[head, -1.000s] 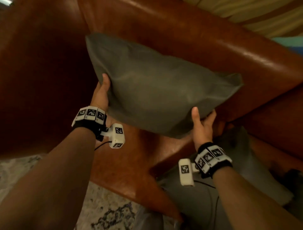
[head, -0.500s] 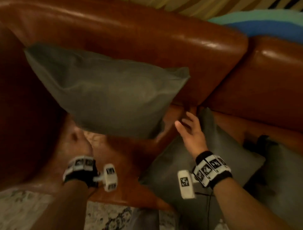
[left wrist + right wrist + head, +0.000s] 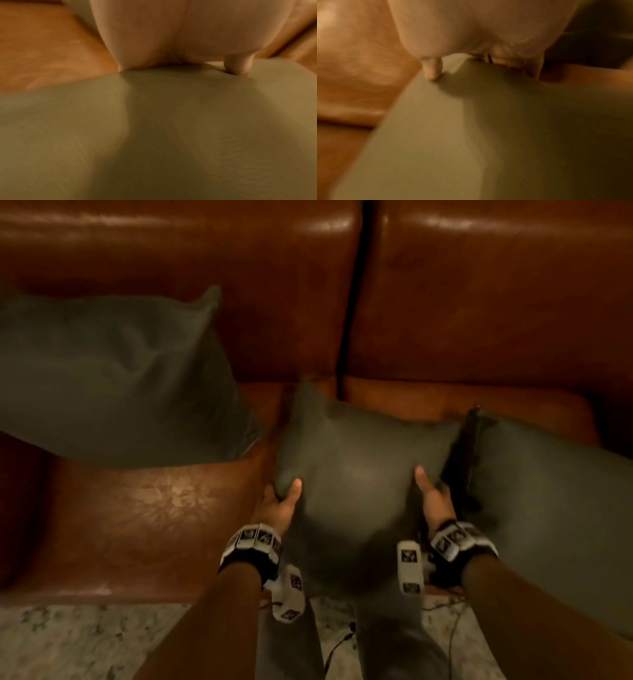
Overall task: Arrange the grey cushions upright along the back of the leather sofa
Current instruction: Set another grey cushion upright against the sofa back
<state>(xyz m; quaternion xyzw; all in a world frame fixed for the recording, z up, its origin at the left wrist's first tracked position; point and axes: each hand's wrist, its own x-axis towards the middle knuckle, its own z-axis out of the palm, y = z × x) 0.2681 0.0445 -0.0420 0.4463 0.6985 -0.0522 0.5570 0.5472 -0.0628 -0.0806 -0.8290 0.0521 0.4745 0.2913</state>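
Both hands grip the middle cushion (image 3: pixel 356 460) at centre frame, left hand (image 3: pixel 277 505) and right hand (image 3: pixel 433 501) thumbs on top, fingers tucked under its sides; it lies on the sofa (image 3: pixel 154 508) seat.

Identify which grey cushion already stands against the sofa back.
The left cushion; it leans on the backrest, while the middle and right cushions lie flat.

Living room: leather sofa (image 3: pixel 171 525), grey cushions (image 3: pixel 113 378), rug (image 3: pixel 68 642).
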